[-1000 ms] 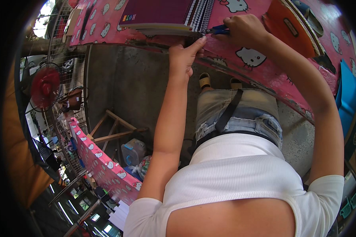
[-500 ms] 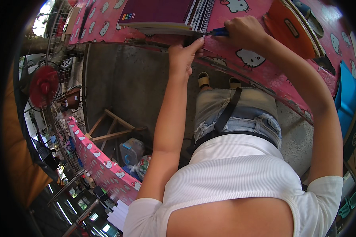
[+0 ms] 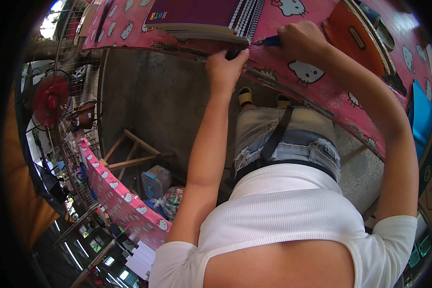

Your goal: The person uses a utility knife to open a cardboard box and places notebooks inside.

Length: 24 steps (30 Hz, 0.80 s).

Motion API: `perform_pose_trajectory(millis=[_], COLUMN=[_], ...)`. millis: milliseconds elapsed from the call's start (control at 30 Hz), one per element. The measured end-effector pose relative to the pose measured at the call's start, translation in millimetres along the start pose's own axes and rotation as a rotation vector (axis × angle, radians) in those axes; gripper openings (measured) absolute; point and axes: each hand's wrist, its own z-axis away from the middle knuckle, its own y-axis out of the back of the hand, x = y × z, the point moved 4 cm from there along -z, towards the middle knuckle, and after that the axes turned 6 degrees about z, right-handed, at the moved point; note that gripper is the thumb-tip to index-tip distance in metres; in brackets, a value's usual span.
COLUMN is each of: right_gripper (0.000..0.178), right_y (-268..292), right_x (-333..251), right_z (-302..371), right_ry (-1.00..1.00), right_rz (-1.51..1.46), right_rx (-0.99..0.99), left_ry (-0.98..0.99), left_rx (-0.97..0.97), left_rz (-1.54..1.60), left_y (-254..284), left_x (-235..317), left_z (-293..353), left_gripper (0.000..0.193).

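Observation:
A stack of spiral-bound notebooks (image 3: 197, 17) with a purple cover lies at the table's near edge, its dark coil bindings (image 3: 247, 24) facing right. At the near end of the coils is my left hand (image 3: 225, 69), thumb stretched up and fingers curled round something dark that I cannot make out. My right hand (image 3: 305, 41) is closed round blue-handled pliers (image 3: 272, 42). Their dark narrow tip points left at the coil's near corner, close to my left thumb. Whether the tip touches the coil is too small to tell.
A pink cartoon-cat cover lies over the table (image 3: 331, 91). An orange holder (image 3: 353, 36) stands on it to the right, near a blue folder (image 3: 420, 115). Left of me are a red fan (image 3: 52, 100), wooden braces (image 3: 132, 161) and a clear plastic box (image 3: 156, 181).
My left hand has tilted slightly, its thumb moving a little to the right. The pliers and my right hand have shifted slightly right. The notebooks stay on the table.

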Motion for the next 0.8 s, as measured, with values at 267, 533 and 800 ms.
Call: perform_pose_trajectory(millis=[267, 533, 800], right_gripper=[0.049, 0.049, 0.054], right_y=[-7, 4, -26], right_x=[7, -3, 31], right_z=[-9, -1, 56], right_ry=[0.124, 0.063, -0.315], right_rz=[0.239, -0.002, -1.806], right_rx=[0.443, 0.074, 0.141], left_ry=[-0.065, -0.322, 0.497], left_rx=[0.028, 0.013, -0.817], left_rz=[-0.179, -0.473, 0.325], left_y=[-3, -4, -38], left_x=[10, 21, 126], left_z=[-7, 3, 38], left_gripper=[0.033, 0.037, 0.02])
